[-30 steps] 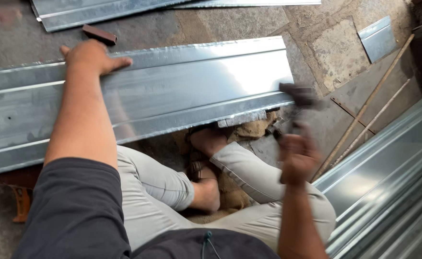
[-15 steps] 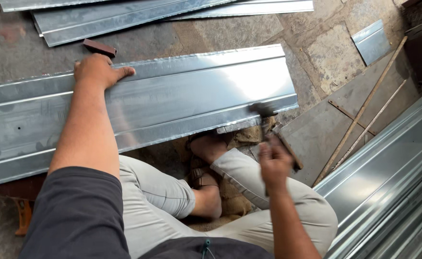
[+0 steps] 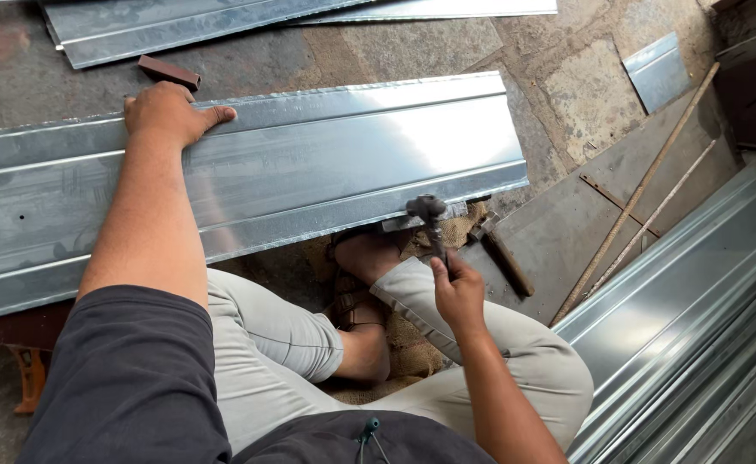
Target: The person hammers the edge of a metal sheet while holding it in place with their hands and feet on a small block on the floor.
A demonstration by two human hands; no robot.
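Note:
A long folded sheet of shiny galvanised metal (image 3: 309, 172) lies across in front of me, over my crossed legs. My left hand (image 3: 167, 112) rests flat on its far edge, fingers spread, pressing it down. My right hand (image 3: 457, 292) grips the handle of a small hammer (image 3: 429, 219), whose dark head sits on the sheet's near folded edge, close to the right end. A narrow metal bar shows under that edge.
A second hammer (image 3: 502, 253) lies on the stone floor beside my right knee. More metal sheets (image 3: 180, 26) lie at the top, profiled sheets (image 3: 696, 326) stack at the right, two thin rods (image 3: 644, 193) lean there, and a small brown block (image 3: 167, 71) sits past my left hand.
My right hand has swung the hammer down from its raised spot at the right onto the sheet's near edge. My left hand has kept its place on the far edge.

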